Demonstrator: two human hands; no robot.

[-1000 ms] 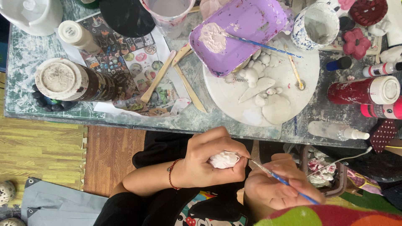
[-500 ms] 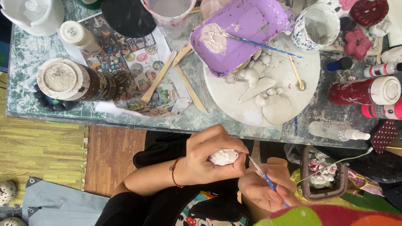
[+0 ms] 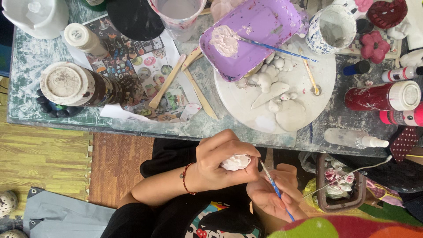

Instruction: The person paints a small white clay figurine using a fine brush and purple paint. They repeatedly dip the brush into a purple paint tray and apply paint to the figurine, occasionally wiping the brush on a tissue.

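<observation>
Low in the middle of the frame, the left hand [image 3: 218, 165] comes in from the lower left, wrist bent, a red cord bracelet [image 3: 186, 178] around it. Its fingers are curled tight around a small white clay piece [image 3: 235, 161], which peeks out between thumb and fingertips just below the bench [image 3: 26, 83] edge. Just right of it, the right hand [image 3: 275, 196] lies palm up, fingers closed in a pinch on a thin blue paintbrush [image 3: 274, 187]. The brush slants up and left, its pale tip right at the clay piece, touching or very nearly so; I cannot tell which.

Up on the bench, at top centre, a purple tray [image 3: 255, 31] holds a blob of pale paint, with a second brush [image 3: 275, 48] resting across it. The tray overlaps a round white board [image 3: 246, 103] carrying small unpainted clay shapes. A red paint bottle [image 3: 381, 96] lies on its side at the right edge.
</observation>
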